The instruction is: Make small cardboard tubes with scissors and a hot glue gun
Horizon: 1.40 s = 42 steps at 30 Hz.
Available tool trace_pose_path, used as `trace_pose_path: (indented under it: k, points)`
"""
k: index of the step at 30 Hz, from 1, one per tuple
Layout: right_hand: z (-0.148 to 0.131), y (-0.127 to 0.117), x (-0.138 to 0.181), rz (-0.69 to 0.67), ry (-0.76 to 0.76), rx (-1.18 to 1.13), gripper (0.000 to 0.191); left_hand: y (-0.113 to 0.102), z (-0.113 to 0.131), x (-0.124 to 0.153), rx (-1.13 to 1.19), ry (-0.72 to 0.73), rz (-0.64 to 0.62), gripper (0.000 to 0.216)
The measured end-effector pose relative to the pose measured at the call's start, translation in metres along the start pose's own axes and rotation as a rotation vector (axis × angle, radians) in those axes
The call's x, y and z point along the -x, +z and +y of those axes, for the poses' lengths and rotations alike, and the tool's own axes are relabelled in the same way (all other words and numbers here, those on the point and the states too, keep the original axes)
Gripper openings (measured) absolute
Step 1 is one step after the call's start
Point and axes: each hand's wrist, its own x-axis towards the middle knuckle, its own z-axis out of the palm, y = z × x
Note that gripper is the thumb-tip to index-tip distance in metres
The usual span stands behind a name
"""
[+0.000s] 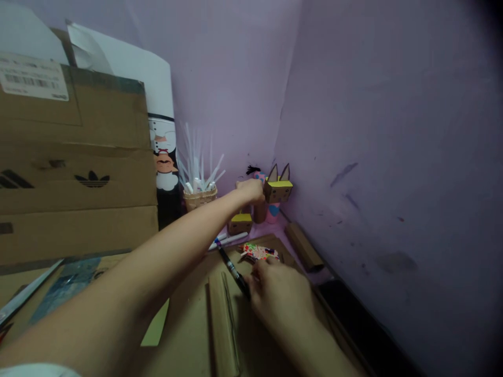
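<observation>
Holding my left hand (251, 191) curled beside the eared cardboard box (278, 192), which a pink roll (272, 212) is apparently propping up, I am resting my right hand (283, 293), fingers bent, nearer me than the box, at a pen (232, 269), grips untellable.

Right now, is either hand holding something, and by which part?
I cannot tell: the left hand is beside the eared brown cardboard box, its hold hidden; the right hand is at the slim black pen's near end, grip unclear.
</observation>
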Motion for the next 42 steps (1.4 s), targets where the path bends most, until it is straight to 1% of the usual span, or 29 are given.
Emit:
trace_pose_path:
  k: [2,4,5,7,9,11,13,15,16,17,18,19,20,22,25,26,27,29,30,31,32,34,36,39,41,42]
  points:
    - [-0.011,0.004,-0.006,-0.069,-0.052,-0.022,0.017,0.001,-0.001,-0.002,0.000,0.000,0.007,0.030]
    - [-0.019,0.010,-0.011,-0.134,-0.064,-0.025,0.015,0.002,-0.002,-0.003,-0.002,0.004,0.011,0.030]
    - [-0.021,0.013,-0.012,-0.148,-0.065,-0.035,0.017,0.002,-0.002,-0.004,-0.003,0.007,0.013,0.030]
    - [-0.021,0.015,-0.011,-0.151,-0.062,-0.089,0.020,0.003,-0.002,-0.005,-0.005,0.009,0.019,0.031]
    - [-0.017,0.012,-0.006,-0.105,-0.048,-0.205,0.022,0.004,-0.003,-0.007,-0.007,0.006,0.023,0.030]
    - [-0.008,0.004,0.004,-0.052,-0.011,-0.384,0.024,0.005,-0.004,-0.009,-0.009,0.009,0.027,0.029]
    - [0.005,-0.007,0.016,-0.051,0.051,-0.638,0.022,0.005,-0.005,-0.010,-0.009,0.011,0.030,0.028]
    - [0.020,-0.017,0.028,-0.113,0.127,-0.974,0.019,0.005,-0.005,-0.011,-0.009,0.008,0.033,0.028]
    - [0.029,-0.021,0.033,-0.139,0.153,-1.186,0.021,0.004,-0.005,-0.011,-0.011,0.006,0.036,0.027]
    - [0.038,-0.025,0.037,-0.121,0.195,-1.389,0.025,0.004,-0.005,-0.010,-0.013,0.005,0.039,0.027]
    - [0.047,-0.027,0.042,-0.091,0.209,-1.554,0.027,0.003,-0.004,-0.010,-0.015,0.005,0.042,0.027]
    - [0.055,-0.029,0.045,-0.013,0.214,-1.660,0.029,0.003,-0.004,-0.010,-0.017,0.007,0.044,0.027]
    - [0.064,-0.030,0.049,0.081,0.192,-1.715,0.030,0.003,-0.004,-0.009,-0.018,0.011,0.046,0.027]
    - [0.077,-0.031,0.055,0.242,0.129,-1.704,0.036,0.002,-0.003,-0.009,-0.020,0.019,0.053,0.026]
    - [0.089,-0.033,0.064,0.510,0.044,-1.581,0.052,0.003,-0.003,-0.011,-0.017,0.034,0.067,0.021]
    - [0.091,-0.035,0.066,0.595,0.053,-1.519,0.052,0.004,-0.004,-0.012,-0.014,0.038,0.070,0.019]
    - [0.092,-0.037,0.067,0.674,0.084,-1.453,0.048,0.004,-0.004,-0.013,-0.010,0.040,0.070,0.018]
    - [0.092,-0.043,0.069,0.807,0.178,-1.356,0.031,0.005,-0.005,-0.016,-0.002,0.039,0.065,0.017]
    - [0.091,-0.046,0.068,0.859,0.216,-1.351,0.022,0.005,-0.005,-0.017,0.003,0.037,0.061,0.016]
    - [0.089,-0.050,0.067,0.893,0.237,-1.381,0.016,0.005,-0.005,-0.018,0.007,0.035,0.058,0.015]
    - [0.086,-0.053,0.064,0.917,0.240,-1.440,0.015,0.005,-0.005,-0.018,0.011,0.033,0.056,0.015]
    - [0.079,-0.059,0.057,0.927,0.218,-1.565,0.021,0.005,-0.005,-0.017,0.015,0.031,0.055,0.015]
    - [0.071,-0.064,0.045,0.927,0.166,-1.641,0.022,0.004,-0.004,-0.016,0.013,0.031,0.062,0.016]
    - [0.060,-0.066,0.021,0.978,0.108,-1.705,0.019,0.004,-0.004,-0.014,0.007,0.034,0.073,0.019]
    - [0.057,-0.062,0.001,1.055,0.104,-1.713,0.013,0.004,-0.004,-0.014,0.000,0.038,0.078,0.019]
    - [0.056,-0.059,-0.010,1.069,0.101,-1.712,0.009,0.004,-0.004,-0.014,-0.004,0.040,0.080,0.019]
